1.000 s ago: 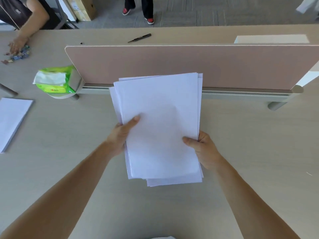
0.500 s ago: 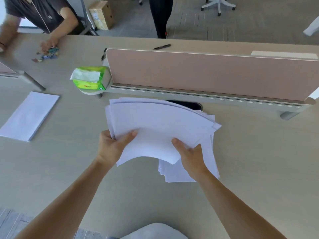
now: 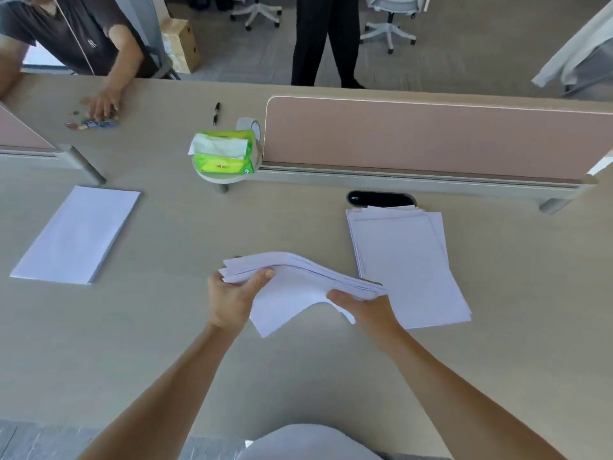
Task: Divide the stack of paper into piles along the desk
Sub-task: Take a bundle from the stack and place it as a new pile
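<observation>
A bundle of white sheets (image 3: 292,287) hangs bowed above the desk (image 3: 166,327), held from both ends. My left hand (image 3: 232,298) grips its left edge and my right hand (image 3: 365,308) grips its right edge, thumbs on top. To the right lies a loosely squared pile of paper (image 3: 404,263) flat on the desk, just beyond my right hand. A neat pile of paper (image 3: 78,234) lies at the far left.
A pink divider panel (image 3: 431,137) runs along the back right, with a black cable slot (image 3: 381,198) below it. A green tissue pack (image 3: 225,154) and a tape roll (image 3: 248,126) sit at the divider's left end. Another person's hand (image 3: 101,104) rests on the far desk beside small pieces.
I have lifted a bundle off the stack and carried it left; the rest stays flat at the right. The view has tilted up and shifted left.
</observation>
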A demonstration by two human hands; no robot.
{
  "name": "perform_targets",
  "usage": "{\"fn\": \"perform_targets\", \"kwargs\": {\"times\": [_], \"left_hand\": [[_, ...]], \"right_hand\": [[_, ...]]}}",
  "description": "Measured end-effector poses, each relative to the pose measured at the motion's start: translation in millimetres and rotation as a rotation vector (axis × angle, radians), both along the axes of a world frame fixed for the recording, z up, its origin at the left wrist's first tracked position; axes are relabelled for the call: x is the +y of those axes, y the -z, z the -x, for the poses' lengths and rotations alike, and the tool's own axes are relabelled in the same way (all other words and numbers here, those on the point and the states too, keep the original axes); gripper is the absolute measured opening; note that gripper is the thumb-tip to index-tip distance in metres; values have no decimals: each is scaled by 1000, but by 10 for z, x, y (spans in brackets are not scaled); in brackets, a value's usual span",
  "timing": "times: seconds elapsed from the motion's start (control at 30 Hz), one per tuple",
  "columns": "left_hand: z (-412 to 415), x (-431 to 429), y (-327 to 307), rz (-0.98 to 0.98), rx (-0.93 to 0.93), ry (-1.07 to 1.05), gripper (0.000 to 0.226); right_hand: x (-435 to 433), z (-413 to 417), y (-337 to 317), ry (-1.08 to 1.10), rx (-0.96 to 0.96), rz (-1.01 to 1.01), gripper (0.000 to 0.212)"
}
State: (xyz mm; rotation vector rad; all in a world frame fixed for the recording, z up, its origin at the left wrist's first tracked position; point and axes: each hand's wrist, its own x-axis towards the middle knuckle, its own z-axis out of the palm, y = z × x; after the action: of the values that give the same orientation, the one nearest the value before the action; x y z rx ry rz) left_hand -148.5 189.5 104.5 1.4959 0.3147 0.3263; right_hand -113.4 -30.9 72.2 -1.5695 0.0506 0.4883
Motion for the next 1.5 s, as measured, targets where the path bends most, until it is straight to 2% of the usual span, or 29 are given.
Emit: {"fn": "perform_targets", "kwargs": {"times": [0.03, 0.13, 0.2, 0.27, 0.37, 0.57, 0.73, 0.83, 0.93, 0.97, 1.03, 1.23, 1.33, 1.43, 1.5], "left_hand": [[54, 53, -9, 16, -13, 36, 16], [162, 289, -21, 18, -71, 153, 14], [213, 516, 24, 11, -69, 210, 17], [242, 720, 135, -40, 2, 251, 32], [315, 804, 238, -55, 136, 296, 48], [387, 681, 181, 49, 89, 322, 38], [375, 853, 203, 32, 100, 316, 46], [373, 860, 204, 59, 119, 359, 37], [402, 782, 172, 89, 120, 318, 31], [417, 776, 133, 98, 103, 291, 25], [429, 832, 127, 70, 56, 273, 19], [484, 982, 413, 56, 175, 329, 47], [522, 892, 427, 103, 206, 337, 34], [523, 873, 469, 72, 203, 316, 36], [529, 886, 485, 45, 192, 348, 36]], "right_hand": [[88, 64, -6, 63, -15, -3, 31], [266, 225, -37, 135, -71, -47, 25], [304, 331, -20, 131, -51, 5, 40], [315, 440, -9, 113, -31, 89, 60], [346, 545, -75, 109, -33, 92, 51], [474, 573, -168, 137, -74, 11, 35], [397, 528, -135, 132, -109, 34, 40], [451, 526, -141, 91, -89, 4, 47], [516, 495, -184, 67, -69, -80, 28], [515, 485, -202, 65, -74, -91, 30], [479, 457, -210, 23, -87, -47, 50], [431, 455, -146, -146, 68, 162, 58], [538, 483, -131, -98, 18, 117, 47], [578, 472, -159, -4, -6, 99, 26], [573, 463, -139, 5, -17, 139, 19]]}}
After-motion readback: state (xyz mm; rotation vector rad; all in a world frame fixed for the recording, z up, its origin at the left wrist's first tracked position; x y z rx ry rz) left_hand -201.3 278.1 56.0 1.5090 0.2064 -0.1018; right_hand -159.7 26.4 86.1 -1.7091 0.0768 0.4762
